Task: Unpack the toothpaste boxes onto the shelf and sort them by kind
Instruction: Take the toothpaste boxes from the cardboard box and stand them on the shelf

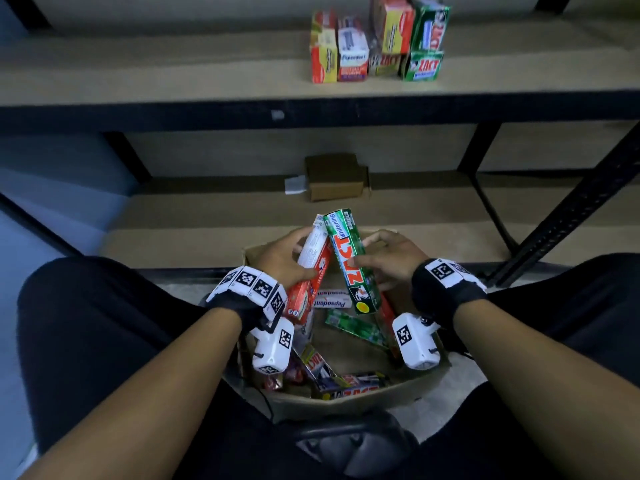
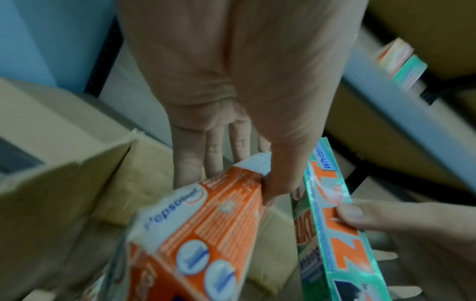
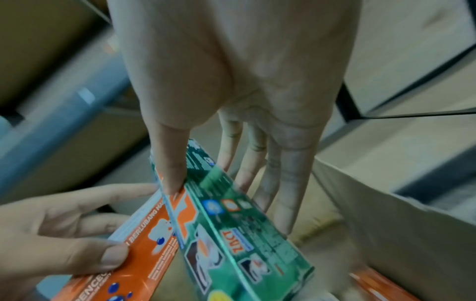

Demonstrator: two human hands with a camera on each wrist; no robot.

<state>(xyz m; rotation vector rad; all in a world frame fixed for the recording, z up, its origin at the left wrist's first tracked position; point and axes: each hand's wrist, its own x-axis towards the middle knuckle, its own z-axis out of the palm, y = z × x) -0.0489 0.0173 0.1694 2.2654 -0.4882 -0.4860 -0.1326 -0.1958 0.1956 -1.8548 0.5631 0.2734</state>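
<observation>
Above an open cardboard carton (image 1: 398, 391) my left hand (image 1: 280, 258) grips a red and white Pepsodent box (image 1: 313, 268) (image 2: 195, 228) (image 3: 144, 250), thumb on its face. My right hand (image 1: 388, 259) grips a green Zact box (image 1: 349, 261) (image 2: 335, 230) (image 3: 231, 220), thumb on top and fingers behind. The two boxes lean together at their far ends. Several more toothpaste boxes (image 1: 346, 379) lie loose in the carton. On the upper shelf (image 1: 173, 81) stands a group of sorted boxes (image 1: 377, 43), red-yellow, white Pepsodent and green Zact.
A small brown carton (image 1: 336, 176) sits on the lower shelf (image 1: 207, 216) behind the hands. Black shelf uprights (image 1: 568, 209) run down at the right. My dark-trousered legs (image 1: 104, 323) flank the open carton.
</observation>
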